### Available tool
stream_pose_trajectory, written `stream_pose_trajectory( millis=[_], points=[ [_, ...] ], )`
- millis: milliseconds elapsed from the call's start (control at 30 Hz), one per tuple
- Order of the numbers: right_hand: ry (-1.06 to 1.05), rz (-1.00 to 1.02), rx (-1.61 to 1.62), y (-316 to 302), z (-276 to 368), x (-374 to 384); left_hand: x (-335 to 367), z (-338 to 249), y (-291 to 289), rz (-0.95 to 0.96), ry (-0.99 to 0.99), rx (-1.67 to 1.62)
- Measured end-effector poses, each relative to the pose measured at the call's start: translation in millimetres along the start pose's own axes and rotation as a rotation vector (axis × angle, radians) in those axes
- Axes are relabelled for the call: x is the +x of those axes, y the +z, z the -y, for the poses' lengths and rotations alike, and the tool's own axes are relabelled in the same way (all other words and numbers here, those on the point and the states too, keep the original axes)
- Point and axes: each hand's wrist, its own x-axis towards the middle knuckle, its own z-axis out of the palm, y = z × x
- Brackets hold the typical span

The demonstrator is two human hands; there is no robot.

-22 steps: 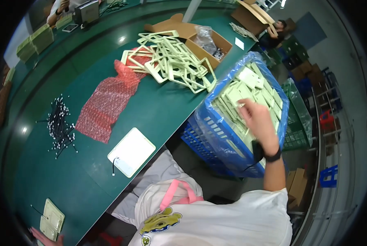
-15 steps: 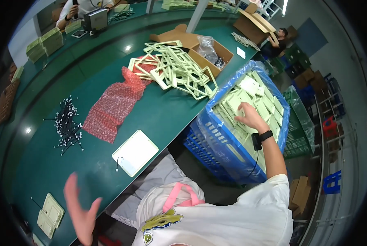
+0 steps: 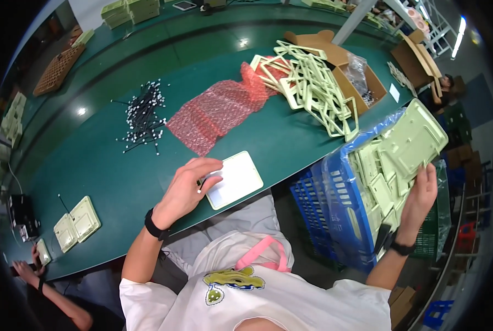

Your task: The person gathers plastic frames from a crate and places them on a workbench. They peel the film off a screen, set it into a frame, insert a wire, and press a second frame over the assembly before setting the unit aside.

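My right hand (image 3: 420, 196), at the right, grips the lower edge of a pale green plastic housing panel (image 3: 414, 138) and holds it tilted up over the blue crate (image 3: 343, 204). More pale green plastic parts (image 3: 384, 193) fill that crate. My left hand (image 3: 180, 190) reaches over the left edge of a white rectangular panel with a pale green rim (image 3: 238, 179), which lies flat near the table's front edge. Its fingers are apart and curved; whether they touch the panel is hard to see. A small white connector shows beside the thumb.
On the green table (image 3: 141, 193) lie black cables with white ends (image 3: 144, 113), red bubble wrap (image 3: 219, 113) and a heap of pale green frames (image 3: 315, 83). An open cardboard box (image 3: 359, 83) stands behind. At the lower left are a co-worker's hands (image 3: 28, 270) and two joined panels (image 3: 78, 223).
My right hand has lifted a pale green housing panel out of the crate's pile. My left hand has moved right to the white panel. The view has shifted leftward.
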Motion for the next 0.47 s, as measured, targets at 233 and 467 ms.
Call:
stream_pose_trajectory(
  millis=[233, 467],
  points=[
    [0.869, 0.653, 0.785, 158, -4, -138, -15, 8, -10, -0.035, -0.212, -0.485],
    [1.005, 0.839, 0.847, 222, -18, -171, -19, 11, 0, -0.087, -0.176, -0.33]
  ],
)
